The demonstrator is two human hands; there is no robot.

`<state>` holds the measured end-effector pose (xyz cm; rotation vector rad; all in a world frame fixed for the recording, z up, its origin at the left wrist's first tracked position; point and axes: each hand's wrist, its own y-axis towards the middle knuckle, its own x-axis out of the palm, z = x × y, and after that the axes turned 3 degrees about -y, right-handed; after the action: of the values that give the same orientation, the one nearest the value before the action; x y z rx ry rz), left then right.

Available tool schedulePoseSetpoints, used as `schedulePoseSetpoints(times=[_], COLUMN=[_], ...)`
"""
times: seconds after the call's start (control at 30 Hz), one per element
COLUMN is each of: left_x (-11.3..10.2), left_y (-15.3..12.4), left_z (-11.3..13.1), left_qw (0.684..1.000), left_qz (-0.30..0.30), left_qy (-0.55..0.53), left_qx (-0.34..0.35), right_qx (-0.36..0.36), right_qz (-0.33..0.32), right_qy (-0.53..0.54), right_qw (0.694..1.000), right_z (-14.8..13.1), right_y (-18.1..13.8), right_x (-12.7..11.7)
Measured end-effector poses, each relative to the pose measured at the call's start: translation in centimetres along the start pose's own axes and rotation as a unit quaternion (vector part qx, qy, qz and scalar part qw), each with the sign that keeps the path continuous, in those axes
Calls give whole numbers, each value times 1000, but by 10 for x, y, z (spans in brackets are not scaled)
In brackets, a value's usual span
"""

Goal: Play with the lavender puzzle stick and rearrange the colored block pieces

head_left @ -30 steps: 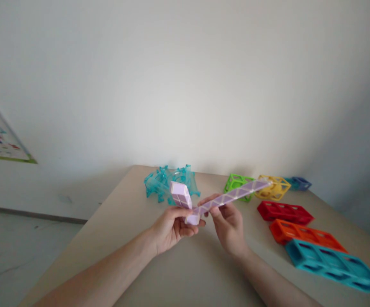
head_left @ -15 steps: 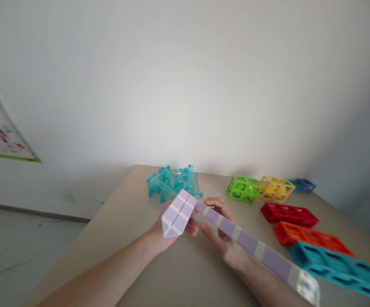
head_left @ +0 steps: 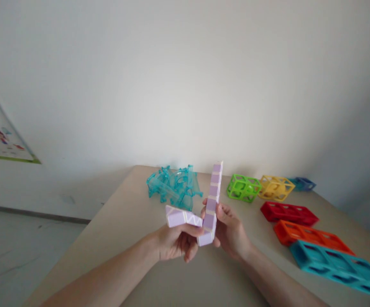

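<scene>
A lilac and white snake puzzle [head_left: 213, 194] is held in both hands above the table. Its long straight arm points up and away, while a shorter folded part sticks out to the left. My left hand [head_left: 176, 243] is closed on the shorter part, thumb along its near side. Around the lower half of the straight arm, my right hand [head_left: 231, 228] is closed with the thumb on its right face. Some fingers of both hands are hidden behind the puzzle. Just beyond it lies a cluster of clear teal plastic pieces [head_left: 175, 185].
On the right of the table [head_left: 133, 196] stand a green open-frame block [head_left: 244, 187], a yellow one [head_left: 276, 187] and a blue one [head_left: 304, 184]. Nearer lie red [head_left: 289, 213], orange [head_left: 313, 236] and teal [head_left: 338, 266] long frames. A white wall [head_left: 185, 85] rises behind.
The puzzle's long arm has swung from pointing down right over my right forearm to pointing up and away. The shorter part has turned too, and both hands have shifted their grip.
</scene>
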<state>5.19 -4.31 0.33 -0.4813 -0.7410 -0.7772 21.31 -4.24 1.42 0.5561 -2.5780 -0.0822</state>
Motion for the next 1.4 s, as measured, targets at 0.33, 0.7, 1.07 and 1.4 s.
schedulePoseSetpoints(times=[0.33, 0.7, 1.07, 1.4], left_x=[-2, 5, 2, -3], left_y=[8, 2, 10, 14], left_z=[-1, 9, -4, 5], left_qw=[987, 986, 958, 955], left_qz=[135, 143, 166, 255], left_qy=[70, 77, 145, 26], left_qx=[51, 50, 184, 148], right_qx=[-9, -177, 74, -154], right_qz=[38, 93, 85, 121], right_qy=[-70, -209, -36, -59], right_qw=[997, 957, 993, 979], right_z=[8, 13, 5, 9], right_y=[8, -9, 8, 1], right_x=[-12, -1, -9, 1])
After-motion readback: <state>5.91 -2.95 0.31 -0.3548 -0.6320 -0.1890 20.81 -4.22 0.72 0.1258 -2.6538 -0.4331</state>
